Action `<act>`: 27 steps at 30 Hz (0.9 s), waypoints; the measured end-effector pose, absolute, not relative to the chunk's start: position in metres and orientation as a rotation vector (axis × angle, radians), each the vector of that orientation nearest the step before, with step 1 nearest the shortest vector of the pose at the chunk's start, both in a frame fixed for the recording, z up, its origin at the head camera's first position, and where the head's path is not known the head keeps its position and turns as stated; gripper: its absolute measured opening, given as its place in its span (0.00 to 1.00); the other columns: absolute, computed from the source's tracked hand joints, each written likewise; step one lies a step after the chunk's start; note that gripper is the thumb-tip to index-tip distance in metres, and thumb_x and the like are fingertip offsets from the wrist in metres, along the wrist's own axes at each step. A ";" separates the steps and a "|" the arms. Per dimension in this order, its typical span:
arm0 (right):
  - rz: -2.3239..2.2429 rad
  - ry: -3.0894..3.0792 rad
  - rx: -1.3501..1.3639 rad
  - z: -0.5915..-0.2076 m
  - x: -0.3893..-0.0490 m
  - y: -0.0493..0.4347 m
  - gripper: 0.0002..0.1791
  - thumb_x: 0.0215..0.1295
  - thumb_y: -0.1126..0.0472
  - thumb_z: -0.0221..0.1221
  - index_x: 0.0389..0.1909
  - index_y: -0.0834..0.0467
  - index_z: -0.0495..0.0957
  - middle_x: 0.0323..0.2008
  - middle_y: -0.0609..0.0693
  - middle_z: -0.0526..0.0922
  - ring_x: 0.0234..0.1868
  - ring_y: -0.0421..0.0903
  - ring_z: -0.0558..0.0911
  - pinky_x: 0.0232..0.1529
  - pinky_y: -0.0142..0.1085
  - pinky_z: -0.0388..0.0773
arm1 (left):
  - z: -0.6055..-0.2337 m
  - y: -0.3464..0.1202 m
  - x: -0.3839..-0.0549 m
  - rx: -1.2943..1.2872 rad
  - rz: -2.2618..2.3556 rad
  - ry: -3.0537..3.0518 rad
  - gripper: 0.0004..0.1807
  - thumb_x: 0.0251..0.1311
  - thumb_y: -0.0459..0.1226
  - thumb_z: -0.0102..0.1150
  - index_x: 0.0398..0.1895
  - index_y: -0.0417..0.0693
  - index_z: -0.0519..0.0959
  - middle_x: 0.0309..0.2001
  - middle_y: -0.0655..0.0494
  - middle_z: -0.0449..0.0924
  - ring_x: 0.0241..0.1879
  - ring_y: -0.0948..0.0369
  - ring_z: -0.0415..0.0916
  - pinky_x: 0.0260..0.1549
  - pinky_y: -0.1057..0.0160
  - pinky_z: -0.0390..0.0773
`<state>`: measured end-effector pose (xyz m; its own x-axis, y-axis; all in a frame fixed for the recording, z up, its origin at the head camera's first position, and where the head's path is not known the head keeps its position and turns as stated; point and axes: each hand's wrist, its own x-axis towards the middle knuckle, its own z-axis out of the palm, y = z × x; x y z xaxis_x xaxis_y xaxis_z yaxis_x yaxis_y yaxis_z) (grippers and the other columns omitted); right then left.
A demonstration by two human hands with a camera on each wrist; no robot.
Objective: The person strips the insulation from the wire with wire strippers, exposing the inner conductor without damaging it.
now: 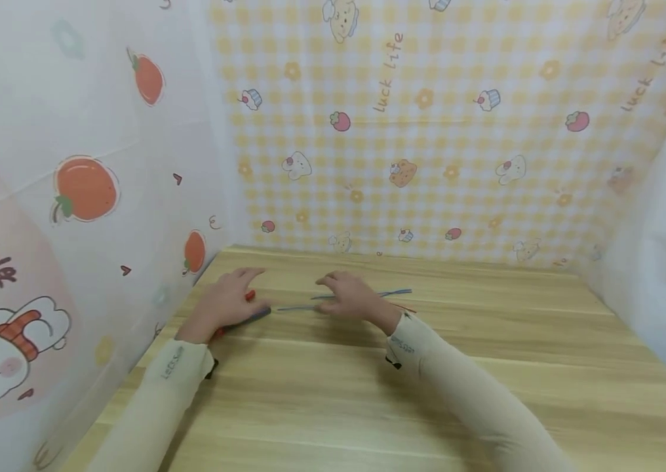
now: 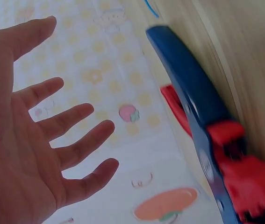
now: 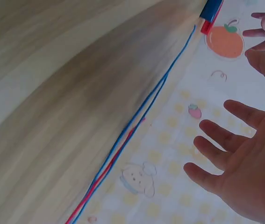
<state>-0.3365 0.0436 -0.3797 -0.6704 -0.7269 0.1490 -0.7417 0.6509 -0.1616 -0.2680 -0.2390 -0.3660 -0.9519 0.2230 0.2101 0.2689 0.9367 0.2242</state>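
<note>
Two spread hands: left hand (image 1: 228,300), right hand (image 1: 349,297), gripping nothing
One blue-and-red tool (image 2: 193,86): below left hand
Two blue wires (image 3: 123,134), at least one red wire (image 3: 123,146): below right hand

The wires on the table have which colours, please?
Blue and red; the wires show best in the right wrist view.

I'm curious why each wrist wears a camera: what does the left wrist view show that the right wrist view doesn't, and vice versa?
Only left wrist: the red mechanism of the blue tool.
Only right wrist: the right hand and the red wire.
Both: the left hand, blue wire, part of that tool, wooden tabletop and printed wall covering.
</note>
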 end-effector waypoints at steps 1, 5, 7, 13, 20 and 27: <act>0.335 -2.807 1.255 -0.380 -0.337 0.038 0.34 0.68 0.39 0.57 0.68 0.56 0.70 0.64 0.58 0.73 0.63 0.56 0.74 0.59 0.51 0.73 | -0.366 -0.244 -0.267 -0.371 -0.373 -2.913 0.42 0.62 0.61 0.58 0.73 0.49 0.64 0.67 0.38 0.67 0.61 0.37 0.69 0.52 0.37 0.72; 0.397 -2.871 1.322 -0.382 -0.336 0.013 0.36 0.68 0.39 0.58 0.69 0.56 0.68 0.67 0.57 0.70 0.64 0.53 0.73 0.60 0.50 0.73 | -0.364 -0.259 -0.264 -0.307 -0.367 -2.926 0.39 0.64 0.60 0.56 0.70 0.45 0.67 0.66 0.36 0.69 0.61 0.38 0.69 0.53 0.37 0.72; 0.422 -2.892 1.369 -0.383 -0.335 0.001 0.36 0.68 0.40 0.59 0.70 0.56 0.67 0.68 0.57 0.69 0.65 0.53 0.72 0.61 0.49 0.73 | -0.364 -0.266 -0.263 -0.260 -0.388 -2.938 0.37 0.66 0.60 0.53 0.70 0.44 0.68 0.66 0.37 0.69 0.62 0.38 0.68 0.55 0.37 0.71; 0.470 -2.909 1.514 -0.388 -0.331 -0.040 0.40 0.64 0.40 0.63 0.70 0.57 0.67 0.69 0.57 0.68 0.68 0.52 0.69 0.65 0.46 0.68 | -0.364 -0.283 -0.259 -0.174 -0.476 -2.956 0.31 0.69 0.51 0.52 0.68 0.43 0.69 0.67 0.37 0.69 0.64 0.39 0.66 0.58 0.36 0.67; 0.336 -2.878 1.499 -0.392 -0.326 -0.083 0.44 0.58 0.38 0.67 0.72 0.51 0.65 0.75 0.55 0.58 0.73 0.55 0.61 0.68 0.51 0.64 | -0.365 -0.294 -0.252 -0.140 -0.484 -2.972 0.32 0.73 0.57 0.43 0.68 0.43 0.70 0.66 0.37 0.69 0.63 0.37 0.67 0.56 0.34 0.68; 0.219 -2.877 1.510 -0.394 -0.326 -0.108 0.45 0.60 0.37 0.65 0.74 0.51 0.62 0.77 0.52 0.53 0.75 0.54 0.56 0.68 0.57 0.61 | -0.365 -0.298 -0.252 -0.134 -0.484 -2.960 0.32 0.76 0.56 0.35 0.67 0.42 0.70 0.65 0.38 0.70 0.64 0.37 0.66 0.58 0.35 0.66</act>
